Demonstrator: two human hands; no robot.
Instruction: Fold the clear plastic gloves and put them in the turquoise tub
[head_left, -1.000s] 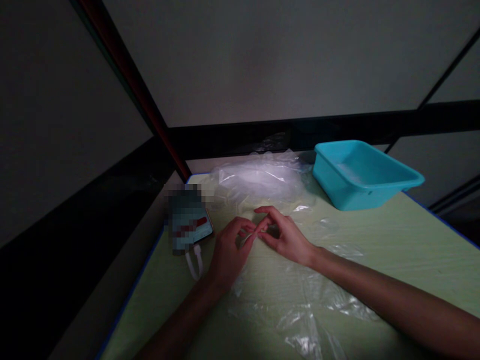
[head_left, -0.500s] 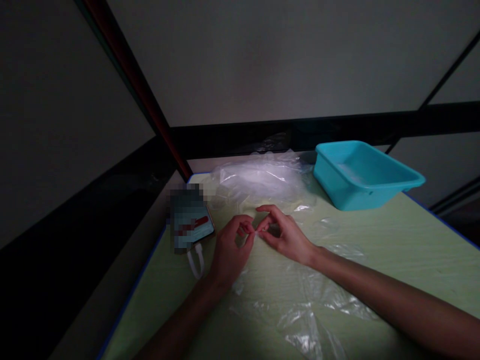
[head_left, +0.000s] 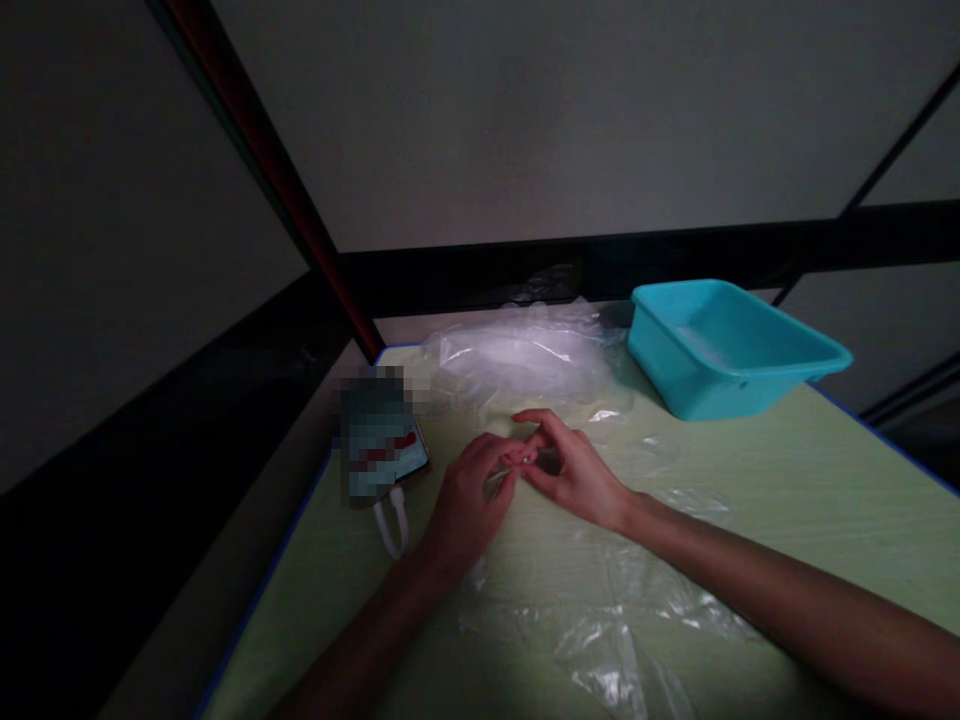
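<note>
Over the middle of the green table [head_left: 810,510], my left hand [head_left: 476,495] is closed in a pinch, its fingertips meeting those of my right hand [head_left: 574,470]. My right hand pinches with thumb and fingers too, its index finger arched above. Something tiny between the fingertips is too small to make out. Thin clear plastic [head_left: 611,640] lies spread on the table below and to the right of my hands. Behind them sits a heap of clear plastic bags [head_left: 510,355].
A turquoise basin [head_left: 720,395] stands at the back right. At the left edge lies a phone [head_left: 390,460], partly blurred out, with a white cable [head_left: 390,525] plugged in. A wall with a black band rises behind the table.
My left hand has shifted slightly right, and its fingers now overlap the fingertips of my right hand. My right hand has hardly moved.
</note>
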